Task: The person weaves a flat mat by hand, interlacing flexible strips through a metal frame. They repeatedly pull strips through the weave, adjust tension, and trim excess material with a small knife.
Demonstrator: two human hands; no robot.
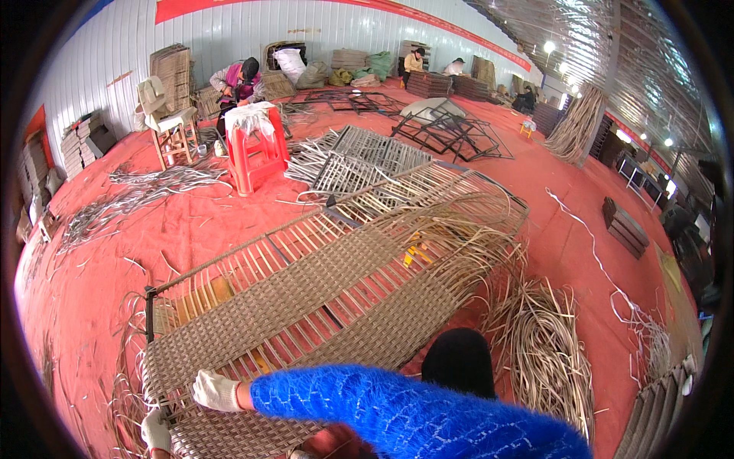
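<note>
The gloved right hand [216, 391] rests on the woven rattan panel [306, 306], fingers curled onto the weave. The gloved left hand [156, 431] grips the panel's near edge; loose rattan strips [543, 344] lie beside it.

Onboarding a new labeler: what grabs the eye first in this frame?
The long half-woven wicker panel on its metal frame runs diagonally across the red floor. At bottom, a fuzzy blue sleeve crosses it, the gloved right hand pressing on the weave. A red plastic stool stands behind.
</note>
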